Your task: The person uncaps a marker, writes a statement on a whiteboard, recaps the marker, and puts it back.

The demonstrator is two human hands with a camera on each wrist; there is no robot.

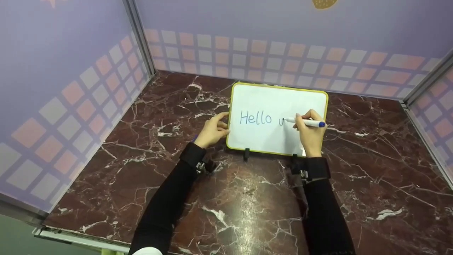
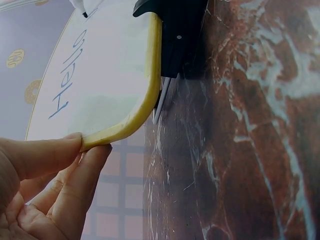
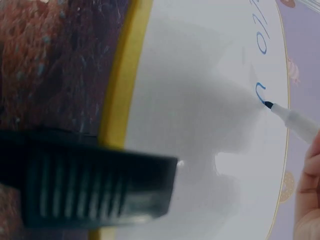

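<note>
A whiteboard (image 1: 262, 138) with a yellow frame leans on a black stand (image 2: 182, 37), whose two front hooks catch its lower edge. Blue handwriting (image 1: 255, 118) on it reads "Hello", followed by a small u-shaped stroke (image 3: 260, 92). My left hand (image 1: 213, 131) pinches the board's left edge between thumb and fingers, near the lower corner in the left wrist view. In my right hand (image 1: 311, 132) is a white marker (image 1: 308, 122) with a blue end, gripped like a pen. Its dark tip (image 3: 268, 104) is right at the end of the u-shaped stroke.
The stand sits on a dark red marbled table (image 1: 247, 198). Purple panels with pink and white squares (image 1: 240, 53) wall in the back and sides. A small blue object (image 1: 195, 137) shows partly behind the left wrist. Both wrists wear black straps with cameras.
</note>
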